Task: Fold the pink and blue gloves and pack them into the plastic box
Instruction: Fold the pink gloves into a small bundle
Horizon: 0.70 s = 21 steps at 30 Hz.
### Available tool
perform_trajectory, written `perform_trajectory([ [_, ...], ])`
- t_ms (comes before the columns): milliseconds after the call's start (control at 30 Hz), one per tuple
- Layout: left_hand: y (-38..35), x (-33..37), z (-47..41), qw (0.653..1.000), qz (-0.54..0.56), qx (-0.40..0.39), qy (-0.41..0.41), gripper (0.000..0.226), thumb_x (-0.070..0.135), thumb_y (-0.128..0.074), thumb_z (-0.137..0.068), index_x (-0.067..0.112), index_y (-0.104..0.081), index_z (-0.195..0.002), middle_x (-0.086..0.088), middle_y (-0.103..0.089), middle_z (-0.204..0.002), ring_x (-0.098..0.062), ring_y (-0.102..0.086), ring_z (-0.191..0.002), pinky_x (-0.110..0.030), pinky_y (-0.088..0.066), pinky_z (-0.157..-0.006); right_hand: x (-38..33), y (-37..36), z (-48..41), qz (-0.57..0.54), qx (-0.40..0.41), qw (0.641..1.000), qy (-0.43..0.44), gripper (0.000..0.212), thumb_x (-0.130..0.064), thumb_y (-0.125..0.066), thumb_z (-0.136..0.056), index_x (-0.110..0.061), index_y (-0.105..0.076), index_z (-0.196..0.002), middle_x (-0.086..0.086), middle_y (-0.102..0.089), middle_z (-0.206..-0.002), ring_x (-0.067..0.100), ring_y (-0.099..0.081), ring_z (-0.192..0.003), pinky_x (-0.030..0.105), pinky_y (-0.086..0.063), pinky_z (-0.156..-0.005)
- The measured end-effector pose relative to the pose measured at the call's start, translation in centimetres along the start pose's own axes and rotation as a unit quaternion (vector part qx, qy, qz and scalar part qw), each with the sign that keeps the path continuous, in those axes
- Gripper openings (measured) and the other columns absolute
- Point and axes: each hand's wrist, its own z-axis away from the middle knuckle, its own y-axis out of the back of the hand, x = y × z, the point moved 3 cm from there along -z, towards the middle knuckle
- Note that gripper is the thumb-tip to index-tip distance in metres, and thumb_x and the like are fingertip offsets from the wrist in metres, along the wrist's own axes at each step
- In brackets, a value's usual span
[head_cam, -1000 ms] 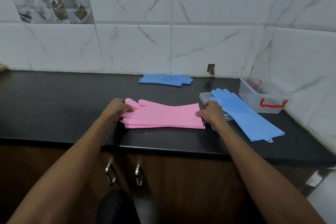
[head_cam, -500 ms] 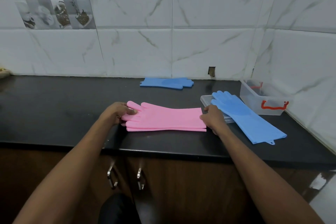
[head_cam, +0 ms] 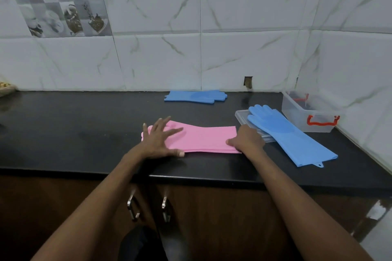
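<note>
The marble-patterned tiled wall (head_cam: pixel 233 38) is filling the upper half of your view, and the black countertop (head_cam: pixel 74 129) is running along below it. Under the counter, the brown cabinet (head_cam: pixel 233 207) is facing you.

On the right of the counter, the near blue glove (head_cam: pixel 290 135) is lying flat and slanted. Its fingers are resting on the clear lid (head_cam: pixel 241 117) and its cuff is pointing toward the front edge. The pink gloves (head_cam: pixel 203 139) are lying straight across the counter in front of you, stacked (layered edges are showing along the near side), with fingers to the left and cuffs to the right, just beside the lid. The plastic box (head_cam: pixel 294 112), with its red handles, is sitting open in the right corner against the wall, just behind the near blue glove. The far blue glove (head_cam: pixel 195 96) is lying flat at the back of the counter, well apart from the rest.

Your left hand (head_cam: pixel 158 141) is pressing down on the finger end of the pink gloves, flat, with its fingers straight and spread. Your right hand (head_cam: pixel 247 140) is gripping the cuff end, its fingers curling down over it and its thumb lying along the near edge.

Two metal door handles (head_cam: pixel 132 207) are showing between your forearms.
</note>
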Motion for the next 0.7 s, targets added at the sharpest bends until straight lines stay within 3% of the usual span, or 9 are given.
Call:
perform_trajectory([
  [67,-0.4,0.3,0.3,0.998,-0.051,0.005,-0.042,0.084,0.088,-0.039,-0.069,0.054,-0.030,-0.145,0.009,-0.005,-0.165,-0.017,0.004,-0.152,-0.069,0.019,-0.108,-0.1,-0.1,-0.1,-0.023,-0.024,0.999,-0.013,0.033,-0.032,-0.072,-0.083,-0.011,-0.056,-0.102,0.006,-0.062,-0.095,0.018,-0.059,-0.084,0.026,-0.041,-0.058],
  [200,-0.7,1.2,0.7,0.994,-0.059,-0.012,-0.087,0.056,0.066,-0.037,-0.092,0.052,-0.031,-0.145,0.015,-0.014,-0.163,-0.014,-0.005,-0.152,-0.068,0.016,-0.111,-0.2,-0.1,-0.2,-0.084,-0.075,0.993,-0.035,0.022,-0.022,-0.068,-0.084,-0.008,-0.057,-0.097,0.011,-0.063,-0.096,0.023,-0.062,-0.091,0.031,-0.048,-0.070],
  [367,-0.3,1.7,0.8,0.991,-0.075,-0.038,-0.103,0.051,0.059,-0.034,-0.097,0.050,-0.031,-0.146,0.017,-0.022,-0.160,-0.011,-0.011,-0.151,-0.066,0.011,-0.114,-0.8,0.1,0.1,-0.053,-0.015,0.998,-0.015,0.012,-0.021,-0.058,-0.089,-0.011,-0.055,-0.093,0.007,-0.062,-0.090,0.019,-0.058,-0.077,0.024,-0.035,-0.049],
  [433,0.0,1.9,0.7,0.988,-0.106,-0.034,-0.107,0.049,0.055,-0.034,-0.099,0.048,-0.032,-0.147,0.015,-0.026,-0.159,-0.009,-0.018,-0.150,-0.065,0.012,-0.115,-0.8,0.1,-0.2,-0.129,-0.022,0.991,-0.035,0.011,-0.016,-0.059,-0.088,-0.008,-0.054,-0.094,0.009,-0.060,-0.087,0.020,-0.058,-0.076,0.028,-0.047,-0.055],
  [467,0.1,2.2,0.6,0.986,-0.120,-0.026,-0.115,0.048,0.050,-0.036,-0.100,0.045,-0.033,-0.147,0.013,-0.030,-0.158,-0.009,-0.022,-0.148,-0.064,0.010,-0.116,-0.6,0.1,-0.4,-0.194,-0.036,0.979,-0.054,0.014,-0.014,-0.061,-0.086,-0.006,-0.054,-0.096,0.011,-0.061,-0.090,0.022,-0.061,-0.082,0.033,-0.055,-0.067],
  [533,-0.1,3.1,0.6,0.984,-0.118,-0.015,-0.133,0.052,0.037,-0.040,-0.098,0.040,-0.031,-0.149,0.007,-0.038,-0.155,-0.013,-0.033,-0.144,-0.059,-0.003,-0.119,-0.3,0.1,-0.8,-0.340,-0.068,0.934,-0.090,0.025,-0.008,-0.068,-0.083,-0.001,-0.055,-0.104,0.017,-0.064,-0.103,0.028,-0.064,-0.096,0.044,-0.056,-0.087],
  [600,-0.7,4.3,0.5,0.987,-0.081,-0.013,-0.138,0.058,0.034,-0.042,-0.096,0.040,-0.026,-0.151,0.002,-0.040,-0.154,-0.020,-0.043,-0.136,-0.050,-0.022,-0.117,-0.3,0.3,-0.7,-0.433,-0.088,0.889,-0.121,0.038,-0.002,-0.071,-0.081,0.000,-0.053,-0.115,0.019,-0.064,-0.110,0.030,-0.065,-0.100,0.046,-0.056,-0.088],
  [700,-1.4,6.2,-0.2,0.991,-0.039,0.008,-0.128,0.056,0.049,-0.044,-0.097,0.039,-0.030,-0.150,0.002,-0.039,-0.154,-0.024,-0.049,-0.130,-0.042,-0.037,-0.109,-0.4,0.4,-0.5,-0.449,-0.094,0.877,-0.140,0.051,0.000,-0.072,-0.080,-0.003,-0.046,-0.124,0.019,-0.059,-0.119,0.032,-0.063,-0.105,0.048,-0.057,-0.084],
])
